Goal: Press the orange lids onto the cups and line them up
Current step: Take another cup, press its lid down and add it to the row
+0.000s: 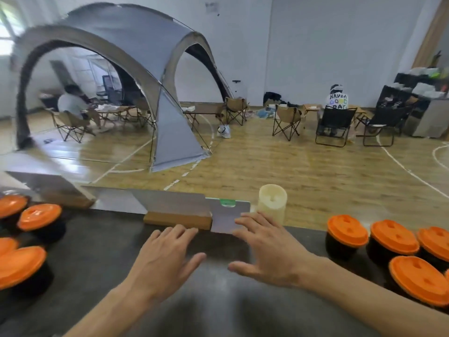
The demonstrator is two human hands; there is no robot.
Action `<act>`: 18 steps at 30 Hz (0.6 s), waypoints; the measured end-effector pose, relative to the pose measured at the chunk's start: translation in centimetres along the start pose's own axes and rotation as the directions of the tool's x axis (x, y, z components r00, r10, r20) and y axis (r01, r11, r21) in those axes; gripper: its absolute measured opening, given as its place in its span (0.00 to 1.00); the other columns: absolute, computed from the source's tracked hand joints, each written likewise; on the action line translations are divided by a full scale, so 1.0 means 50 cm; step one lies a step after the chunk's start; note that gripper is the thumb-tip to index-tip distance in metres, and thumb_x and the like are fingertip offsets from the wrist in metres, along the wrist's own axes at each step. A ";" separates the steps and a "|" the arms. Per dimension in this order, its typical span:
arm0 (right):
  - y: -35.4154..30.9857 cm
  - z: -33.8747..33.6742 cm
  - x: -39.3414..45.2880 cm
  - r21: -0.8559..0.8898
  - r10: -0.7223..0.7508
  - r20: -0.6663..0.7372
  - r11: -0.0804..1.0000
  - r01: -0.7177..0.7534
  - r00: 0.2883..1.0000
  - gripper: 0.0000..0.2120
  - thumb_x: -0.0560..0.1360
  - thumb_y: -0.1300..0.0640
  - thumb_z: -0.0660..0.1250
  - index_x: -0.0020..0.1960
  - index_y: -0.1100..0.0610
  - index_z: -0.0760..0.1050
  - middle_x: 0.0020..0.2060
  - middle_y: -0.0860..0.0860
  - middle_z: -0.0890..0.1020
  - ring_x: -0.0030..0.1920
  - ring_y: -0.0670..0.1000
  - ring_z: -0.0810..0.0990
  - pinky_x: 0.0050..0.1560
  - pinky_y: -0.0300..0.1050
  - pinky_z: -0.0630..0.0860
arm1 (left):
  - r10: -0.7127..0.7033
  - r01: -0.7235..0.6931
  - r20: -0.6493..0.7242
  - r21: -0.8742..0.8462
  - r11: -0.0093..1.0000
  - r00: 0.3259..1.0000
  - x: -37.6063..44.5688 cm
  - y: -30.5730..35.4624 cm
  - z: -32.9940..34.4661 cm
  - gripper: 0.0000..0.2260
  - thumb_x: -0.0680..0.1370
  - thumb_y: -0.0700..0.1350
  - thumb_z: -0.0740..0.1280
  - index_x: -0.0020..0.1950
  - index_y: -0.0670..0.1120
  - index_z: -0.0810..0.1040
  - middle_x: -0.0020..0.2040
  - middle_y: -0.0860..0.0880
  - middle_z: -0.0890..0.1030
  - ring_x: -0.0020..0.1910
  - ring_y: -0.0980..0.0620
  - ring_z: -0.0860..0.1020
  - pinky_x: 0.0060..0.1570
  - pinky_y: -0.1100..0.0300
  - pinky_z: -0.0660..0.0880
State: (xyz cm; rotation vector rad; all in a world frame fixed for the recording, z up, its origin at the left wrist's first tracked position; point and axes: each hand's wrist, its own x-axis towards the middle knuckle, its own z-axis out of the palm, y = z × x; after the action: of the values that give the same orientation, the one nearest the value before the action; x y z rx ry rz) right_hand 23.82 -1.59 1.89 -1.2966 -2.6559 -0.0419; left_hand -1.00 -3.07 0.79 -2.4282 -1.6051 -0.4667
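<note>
Black cups with orange lids stand in two groups on the dark table. On the left are several, among them a lidded cup and a nearer one. On the right are several more, such as a far cup, one beside it and a near one. My left hand and my right hand hover side by side over the middle of the table, fingers spread and straight, holding nothing.
A cream pillar candle stands at the table's far edge. Beside it, grey card signs sit in wooden bases. Beyond the table lie a wooden floor, a grey dome tent, folding chairs and seated people.
</note>
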 end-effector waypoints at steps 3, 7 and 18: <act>-0.082 0.038 0.116 0.047 -0.078 0.002 0.996 0.078 0.997 0.38 0.75 0.27 0.57 0.76 0.50 0.65 0.77 0.51 0.65 0.78 0.50 0.53 0.76 0.47 0.39 | -0.085 0.084 0.026 0.058 0.995 0.996 -0.048 -0.108 -0.028 0.24 0.73 0.62 0.68 0.63 0.50 0.79 0.50 0.54 0.81 0.47 0.53 0.81 0.46 0.55 0.77; -0.200 0.084 0.245 0.069 -0.177 0.023 0.982 0.175 0.984 0.38 0.75 0.29 0.58 0.76 0.51 0.65 0.76 0.52 0.65 0.78 0.52 0.54 0.77 0.49 0.40 | -0.189 0.183 0.047 0.112 0.977 0.981 -0.112 -0.232 -0.070 0.27 0.74 0.65 0.64 0.66 0.49 0.77 0.54 0.53 0.80 0.51 0.51 0.80 0.49 0.53 0.76; -0.495 0.174 0.513 0.140 -0.322 0.132 0.942 0.304 0.937 0.45 0.73 0.28 0.63 0.78 0.57 0.61 0.75 0.56 0.67 0.77 0.57 0.59 0.77 0.55 0.49 | -0.565 0.535 0.063 0.249 0.807 0.823 -0.309 -0.521 -0.128 0.43 0.68 0.74 0.65 0.72 0.45 0.72 0.67 0.45 0.75 0.66 0.43 0.74 0.62 0.46 0.71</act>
State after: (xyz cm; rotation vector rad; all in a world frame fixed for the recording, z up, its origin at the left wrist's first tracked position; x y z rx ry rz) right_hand -12.35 4.03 -0.70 -0.8611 -2.9203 0.1760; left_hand -31.52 -8.18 0.80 -1.8318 -2.2922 -0.1845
